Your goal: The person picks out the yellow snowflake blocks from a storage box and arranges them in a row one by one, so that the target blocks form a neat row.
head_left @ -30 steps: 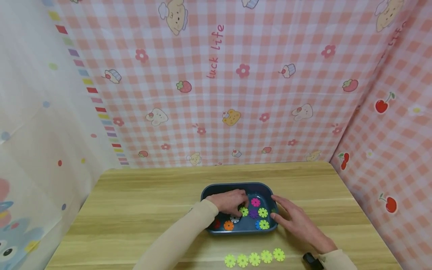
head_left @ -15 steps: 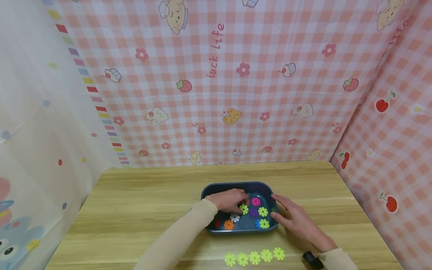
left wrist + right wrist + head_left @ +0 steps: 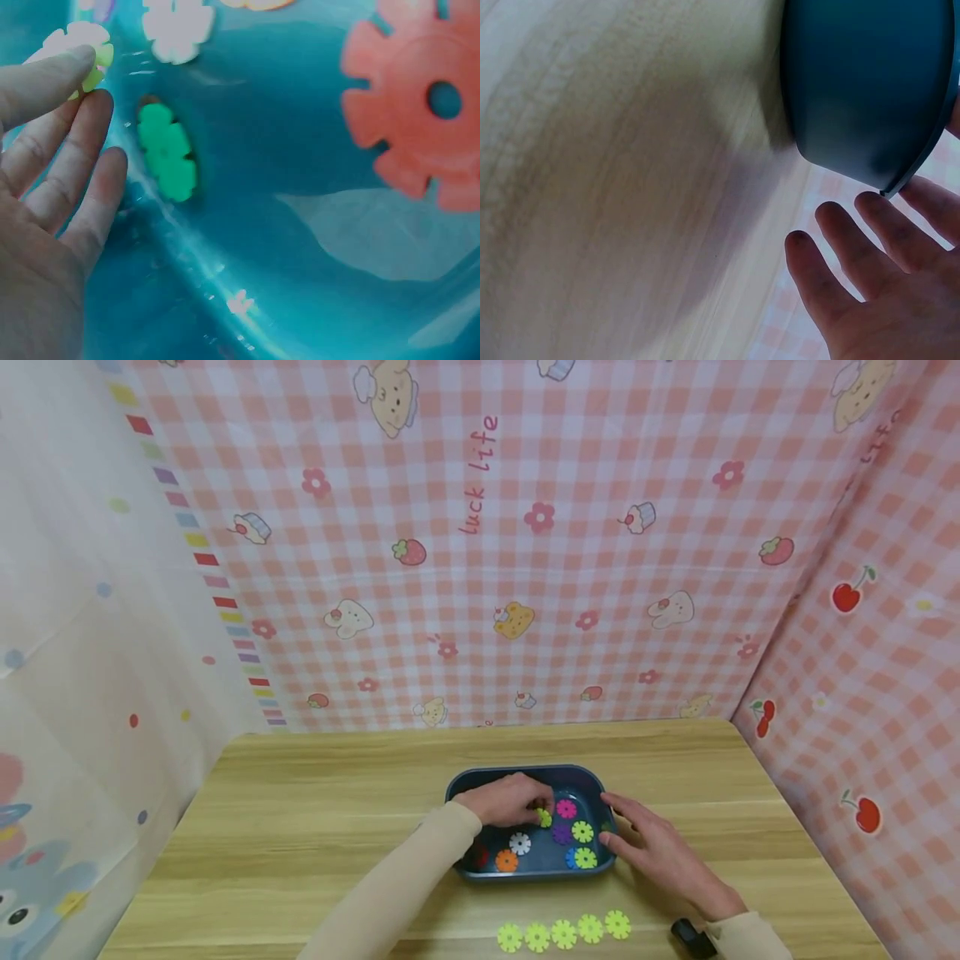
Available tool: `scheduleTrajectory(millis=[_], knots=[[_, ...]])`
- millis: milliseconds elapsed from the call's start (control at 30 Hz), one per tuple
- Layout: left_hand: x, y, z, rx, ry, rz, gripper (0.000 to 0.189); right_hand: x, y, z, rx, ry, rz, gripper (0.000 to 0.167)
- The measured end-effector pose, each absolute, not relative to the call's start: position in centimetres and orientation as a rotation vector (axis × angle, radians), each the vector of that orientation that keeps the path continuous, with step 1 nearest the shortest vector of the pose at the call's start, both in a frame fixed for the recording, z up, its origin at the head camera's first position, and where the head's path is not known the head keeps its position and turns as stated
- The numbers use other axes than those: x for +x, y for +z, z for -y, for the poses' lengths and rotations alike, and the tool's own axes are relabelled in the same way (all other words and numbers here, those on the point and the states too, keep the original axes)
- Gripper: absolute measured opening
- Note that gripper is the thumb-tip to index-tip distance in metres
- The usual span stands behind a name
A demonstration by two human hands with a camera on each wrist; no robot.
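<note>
Here, left grip (image 3: pixel 510 802) pinching lime disc (image 3: pixel 545 817), right grip (image 3: pixel 666 856) spread at tub (image 3: pixel 532 876), 5-disc row (image 3: pixel 563 934) in head view only.

"Where do we see the left hand (image 3: pixel 508 800)?"

"It's inside the dark blue tray (image 3: pixel 536 877), pinching a yellow-green disc (image 3: pixel 545 818); we spot a white disc (image 3: pixel 520 843) and an orange disc (image 3: pixel 507 861) lying nearer us."

"And the right hand (image 3: pixel 669 862)?"

"Spread at the tray's right end. Between the tray and us, five more yellow-green discs (image 3: pixel 564 934) line up on the desk (image 3: pixel 300 843)."
</note>
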State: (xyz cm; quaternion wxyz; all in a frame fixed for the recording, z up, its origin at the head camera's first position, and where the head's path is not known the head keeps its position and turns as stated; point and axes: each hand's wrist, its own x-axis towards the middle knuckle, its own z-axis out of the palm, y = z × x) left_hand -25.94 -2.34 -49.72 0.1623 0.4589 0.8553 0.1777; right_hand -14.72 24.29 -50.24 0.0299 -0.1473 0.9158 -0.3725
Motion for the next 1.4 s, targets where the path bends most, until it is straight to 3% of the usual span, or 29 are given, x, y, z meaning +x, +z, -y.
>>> scheduleTrajectory(millis=[767,1400], knots=[[-23.7,-43.9,5.0,1.145,0.892,-2.491,0.026,-14.7,-50.2,-24.1,-0.455,-1.148,-2.829,0.061],[-20.3,-43.5,9.9,1.15,1.017,-2.619,0.027,-14.9,-50.1,-23.9,-0.512,-1.147,-2.85,0.06]])
